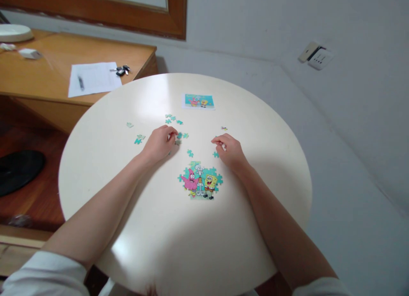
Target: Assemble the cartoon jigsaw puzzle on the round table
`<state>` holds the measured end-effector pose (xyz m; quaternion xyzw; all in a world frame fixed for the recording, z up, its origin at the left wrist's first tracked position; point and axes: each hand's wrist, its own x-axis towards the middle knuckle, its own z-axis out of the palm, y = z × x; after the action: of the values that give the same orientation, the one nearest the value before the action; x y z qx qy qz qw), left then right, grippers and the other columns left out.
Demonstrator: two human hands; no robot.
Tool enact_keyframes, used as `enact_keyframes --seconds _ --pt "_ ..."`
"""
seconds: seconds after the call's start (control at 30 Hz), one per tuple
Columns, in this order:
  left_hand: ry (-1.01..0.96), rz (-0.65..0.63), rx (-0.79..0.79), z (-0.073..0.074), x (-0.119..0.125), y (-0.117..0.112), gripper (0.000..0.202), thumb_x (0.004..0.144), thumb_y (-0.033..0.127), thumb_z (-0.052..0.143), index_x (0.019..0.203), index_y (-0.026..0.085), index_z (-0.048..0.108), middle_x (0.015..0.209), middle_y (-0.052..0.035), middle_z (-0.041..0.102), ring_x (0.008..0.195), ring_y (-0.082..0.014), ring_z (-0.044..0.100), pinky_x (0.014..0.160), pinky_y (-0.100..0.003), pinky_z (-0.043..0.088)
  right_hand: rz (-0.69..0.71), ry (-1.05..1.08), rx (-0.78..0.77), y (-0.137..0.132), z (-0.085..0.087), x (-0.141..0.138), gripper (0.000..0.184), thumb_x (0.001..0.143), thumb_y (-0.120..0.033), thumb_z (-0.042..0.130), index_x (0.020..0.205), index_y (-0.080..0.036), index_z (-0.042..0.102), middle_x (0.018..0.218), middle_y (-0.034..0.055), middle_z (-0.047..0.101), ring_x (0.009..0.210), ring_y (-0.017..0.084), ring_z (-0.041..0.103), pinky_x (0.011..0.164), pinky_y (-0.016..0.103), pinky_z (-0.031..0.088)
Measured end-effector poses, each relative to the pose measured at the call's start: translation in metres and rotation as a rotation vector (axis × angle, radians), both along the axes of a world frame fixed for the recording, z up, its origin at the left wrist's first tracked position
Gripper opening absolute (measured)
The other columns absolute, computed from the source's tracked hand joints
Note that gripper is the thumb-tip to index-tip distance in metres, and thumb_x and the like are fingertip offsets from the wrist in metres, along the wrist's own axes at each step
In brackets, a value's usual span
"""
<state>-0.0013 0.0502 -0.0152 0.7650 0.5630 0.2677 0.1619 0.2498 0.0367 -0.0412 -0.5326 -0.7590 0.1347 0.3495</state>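
A partly joined cartoon jigsaw puzzle (pixel 200 181) lies on the white round table, showing a pink, a pale and a yellow figure. Beyond its left side, my left hand (pixel 159 143) is closed with curled fingers, its tips beside loose teal puzzle pieces (pixel 182 135). Whatever those fingers hold, if anything, is hidden. My right hand (pixel 230 151) is pinched shut above the puzzle's right side; I cannot make out what is between its fingertips. One teal piece (pixel 215 154) shows at its near edge, and another piece (pixel 190 153) lies between the hands.
On the table (pixel 153 236), more loose pieces (pixel 172 118) lie farther back, with others (pixel 139 139) at left. A small piece (pixel 224 128) is beyond my right hand. The picture card (pixel 200 101) lies at the back. A wooden desk (pixel 96 44) bears paper (pixel 92 80) and keys (pixel 121 70).
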Motion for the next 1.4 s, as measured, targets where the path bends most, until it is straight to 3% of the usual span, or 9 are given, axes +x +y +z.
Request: enact_keyframes --seconds 0.13,0.3,0.5,0.7,0.97,1.4 --pt "-0.002 -0.014 0.001 -0.001 0.0 0.0 0.03 0.082 0.019 0.04 0.09 0.012 0.069 0.086 -0.0085 0.066 0.068 -0.015 0.054 0.071 -0.03 0.045 0.033 -0.013 0.002 -0.001 0.001 0.0 0.028 0.073 -0.009 0.046 0.085 -0.02 0.069 0.085 0.0062 0.066 0.076 0.018 0.059 0.076 0.033 0.047" --pt "0.015 -0.018 -0.008 0.0 0.001 -0.001 0.029 0.081 0.018 0.041 0.089 0.012 0.069 0.085 -0.0086 0.066 0.07 -0.0157 0.055 0.071 -0.031 0.045 0.115 -0.159 -0.036 -0.01 0.007 -0.006 0.026 0.079 -0.023 0.056 0.101 -0.024 0.07 0.105 0.0088 0.065 0.102 0.027 0.057 0.093 0.046 0.04" --pt "0.047 -0.035 -0.015 0.001 0.001 0.0 0.028 0.08 0.019 0.042 0.087 0.013 0.069 0.084 -0.008 0.066 0.071 -0.0167 0.057 0.073 -0.032 0.046 0.245 -0.252 -0.128 -0.019 0.015 -0.012 0.043 0.078 -0.039 0.065 0.119 -0.025 0.063 0.129 0.0114 0.055 0.122 0.031 0.048 0.103 0.049 0.031" --pt "0.051 -0.039 0.007 -0.001 0.0 0.002 0.028 0.08 0.019 0.042 0.086 0.014 0.069 0.082 -0.0074 0.066 0.07 -0.0165 0.056 0.073 -0.032 0.046 0.271 -0.293 -0.155 -0.02 0.017 -0.012 0.057 0.073 -0.05 0.071 0.124 -0.027 0.06 0.139 0.0112 0.05 0.129 0.032 0.042 0.107 0.052 0.027" --pt "0.045 -0.031 -0.018 0.001 0.0 -0.001 0.03 0.079 0.02 0.041 0.088 0.013 0.069 0.085 -0.0084 0.067 0.073 -0.0175 0.057 0.075 -0.032 0.046 0.26 -0.298 -0.153 -0.019 0.014 -0.011 0.05 0.08 -0.043 0.064 0.126 -0.027 0.058 0.138 0.0113 0.05 0.129 0.031 0.043 0.107 0.052 0.029" --pt "0.019 -0.023 -0.009 -0.003 -0.002 0.002 0.029 0.08 0.016 0.036 0.085 0.015 0.064 0.083 -0.0089 0.068 0.072 -0.0178 0.058 0.07 -0.03 0.045 0.104 -0.204 -0.051 -0.009 -0.001 -0.007 0.031 0.081 -0.027 0.056 0.11 -0.025 0.067 0.121 0.0116 0.061 0.113 0.03 0.054 0.096 0.048 0.037"
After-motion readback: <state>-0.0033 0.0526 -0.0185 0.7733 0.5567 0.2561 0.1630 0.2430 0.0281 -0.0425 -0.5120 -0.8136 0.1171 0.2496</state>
